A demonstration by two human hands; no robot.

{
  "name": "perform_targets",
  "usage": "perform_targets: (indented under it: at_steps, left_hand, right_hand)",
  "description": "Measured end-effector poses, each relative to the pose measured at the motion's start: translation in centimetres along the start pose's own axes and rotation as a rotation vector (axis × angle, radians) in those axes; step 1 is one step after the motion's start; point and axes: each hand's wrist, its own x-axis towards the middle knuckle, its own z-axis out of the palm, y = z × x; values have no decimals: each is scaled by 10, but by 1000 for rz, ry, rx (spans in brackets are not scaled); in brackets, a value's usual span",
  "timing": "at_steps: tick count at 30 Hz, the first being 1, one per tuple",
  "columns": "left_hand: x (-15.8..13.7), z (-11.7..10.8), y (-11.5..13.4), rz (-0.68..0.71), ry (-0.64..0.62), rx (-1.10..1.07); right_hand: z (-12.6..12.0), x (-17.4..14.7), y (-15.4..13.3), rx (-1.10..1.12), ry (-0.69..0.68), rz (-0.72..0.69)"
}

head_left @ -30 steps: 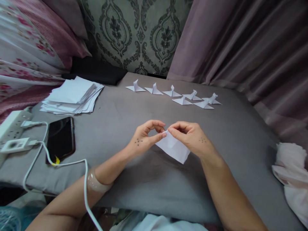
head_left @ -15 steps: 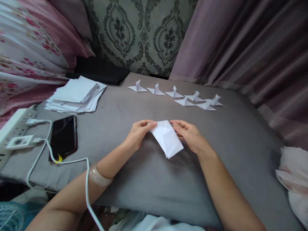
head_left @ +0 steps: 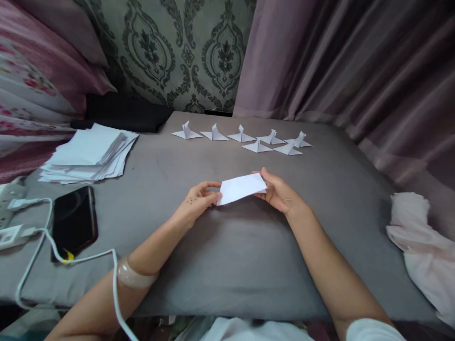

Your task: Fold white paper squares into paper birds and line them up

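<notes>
A folded sheet of white paper (head_left: pixel 241 188) is held up between my two hands, its long side running roughly left to right. My left hand (head_left: pixel 199 199) pinches its left end between thumb and fingers. At the opposite end, my right hand (head_left: pixel 279 190) grips the right edge, with some fingers hidden behind the paper. Past my hands, several small folded paper figures (head_left: pixel 241 135) with flat wings and upright necks stand in two rows on the grey-covered table (head_left: pixel 199 265).
To the left lies a stack of white paper (head_left: pixel 83 151), with black folded cloth (head_left: pixel 124 112) behind it. A phone (head_left: pixel 75 218), a power strip (head_left: pixel 9 199) and a white cable (head_left: pixel 115 284) occupy the near left. Pale bundled fabric (head_left: pixel 419 246) rests at the right edge.
The paper has turned from a slanted diamond-like position to lie nearly level. My right hand, beside it before, now grips its right end. The camera view has shifted right.
</notes>
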Motion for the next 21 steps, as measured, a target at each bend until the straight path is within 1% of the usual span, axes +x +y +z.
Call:
perform_targets:
  at_steps: [3, 5, 9, 12, 13, 14, 16, 18, 20, 21]
  left_hand:
    - [2, 0, 1, -2, 52, -119]
    - [2, 1, 0, -28, 25, -188]
    - [-1, 7, -4, -68, -80, -199]
    - [-5, 11, -7, -62, -201, -122]
    - [-5, 12, -7, -46, -217, -88]
    - [-6, 12, -7, -22, -206, -55]
    - [-8, 12, -4, 37, -128, -22]
    - [-9, 12, -1, 92, -66, -64]
    - [-9, 11, 1, 129, -57, -126]
    - [-8, 11, 1, 141, -60, -135]
  right_hand:
    - [2, -9, 4, 54, -137, -24]
    - [10, -14, 12, 13, -162, -19]
    - [34, -15, 27, -9, -36, -42]
    - [45, -13, 33, -42, 79, -129]
    - [46, -12, 34, -78, 116, -167]
    - [46, -12, 35, -135, 153, -210]
    - [41, -12, 33, -322, 226, -308]
    - [36, -13, 30, -557, 249, -383]
    - [30, -14, 27, -758, 168, -394]
    - [28, -13, 26, -820, 115, -383]
